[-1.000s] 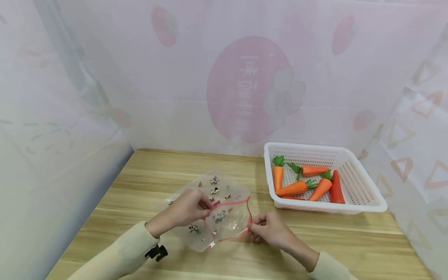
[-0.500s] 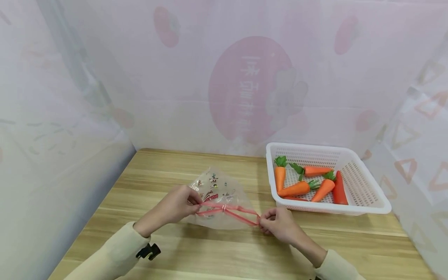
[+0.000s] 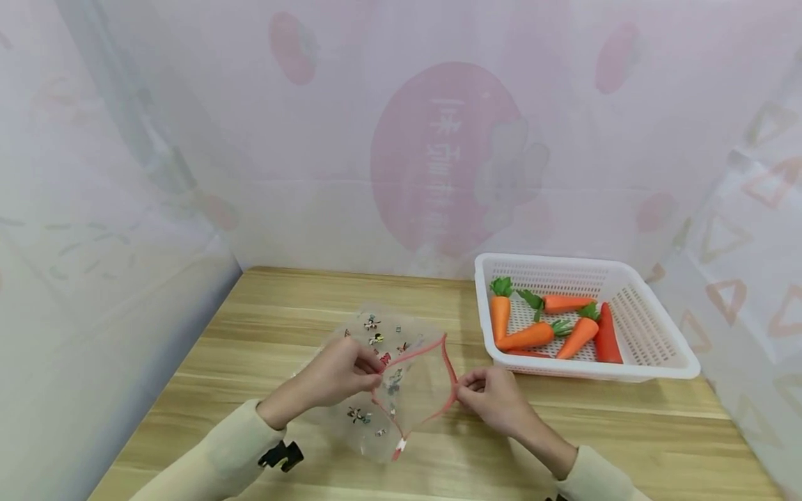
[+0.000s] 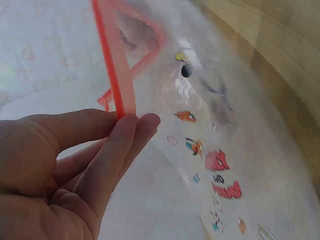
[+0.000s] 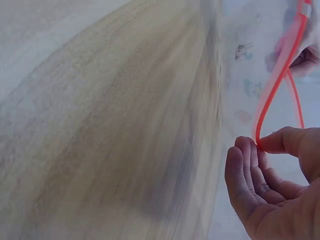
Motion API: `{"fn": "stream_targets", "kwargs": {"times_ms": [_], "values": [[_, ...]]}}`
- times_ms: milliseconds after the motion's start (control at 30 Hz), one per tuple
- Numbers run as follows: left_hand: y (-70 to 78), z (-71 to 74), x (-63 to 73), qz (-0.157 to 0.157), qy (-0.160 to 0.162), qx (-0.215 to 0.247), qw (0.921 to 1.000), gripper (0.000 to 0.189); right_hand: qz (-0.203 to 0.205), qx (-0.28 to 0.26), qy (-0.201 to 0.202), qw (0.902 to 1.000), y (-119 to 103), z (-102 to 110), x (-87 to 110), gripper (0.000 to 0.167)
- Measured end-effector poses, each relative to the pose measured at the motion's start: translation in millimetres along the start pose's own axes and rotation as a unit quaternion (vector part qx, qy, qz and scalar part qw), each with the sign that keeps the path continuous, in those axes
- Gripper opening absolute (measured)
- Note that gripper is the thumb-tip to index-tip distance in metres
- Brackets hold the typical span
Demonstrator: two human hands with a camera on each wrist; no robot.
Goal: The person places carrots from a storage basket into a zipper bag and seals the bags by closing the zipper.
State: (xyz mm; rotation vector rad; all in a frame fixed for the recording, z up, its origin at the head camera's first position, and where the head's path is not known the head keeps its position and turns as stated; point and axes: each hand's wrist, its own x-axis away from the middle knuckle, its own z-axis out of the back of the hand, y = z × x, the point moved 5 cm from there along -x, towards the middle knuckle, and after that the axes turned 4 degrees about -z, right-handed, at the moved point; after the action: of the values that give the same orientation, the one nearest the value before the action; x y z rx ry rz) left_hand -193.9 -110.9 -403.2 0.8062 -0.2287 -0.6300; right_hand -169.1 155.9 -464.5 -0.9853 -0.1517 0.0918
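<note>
A clear zip bag (image 3: 376, 417) printed with small cartoon figures lies over the table, its red-edged mouth spread wide toward the right. My left hand (image 3: 341, 372) pinches one red edge of the mouth between thumb and fingers; the left wrist view shows that red strip (image 4: 114, 65) rising from the fingertips. Across the gap, my right hand (image 3: 495, 400) pinches the opposite red edge, also seen as a red strip (image 5: 280, 80) in the right wrist view. A white slider (image 3: 402, 444) sits at the mouth's near corner. No contents show inside the bag.
At the back right stands a white perforated basket (image 3: 667, 369) holding several orange carrots (image 3: 526, 337) with green tops and a red pepper-like piece (image 3: 606, 337). The wooden table (image 3: 282, 299) is enclosed by pale printed curtains (image 3: 313, 139).
Half a second ago the hands were farther apart and the mouth was pulled nearly flat. Now they are closer, and the mouth gapes in a wide loop again, as one second ago.
</note>
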Motion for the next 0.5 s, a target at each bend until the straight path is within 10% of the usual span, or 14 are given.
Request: {"fn": "stream_targets", "kwargs": {"times_ms": [500], "values": [[-2.3,-13.7,-17.9,0.008,-0.012,0.065,0.9978,0.007,0.081,0.011,0.017,0.9965,-16.8,17.1,25.5,0.015]]}}
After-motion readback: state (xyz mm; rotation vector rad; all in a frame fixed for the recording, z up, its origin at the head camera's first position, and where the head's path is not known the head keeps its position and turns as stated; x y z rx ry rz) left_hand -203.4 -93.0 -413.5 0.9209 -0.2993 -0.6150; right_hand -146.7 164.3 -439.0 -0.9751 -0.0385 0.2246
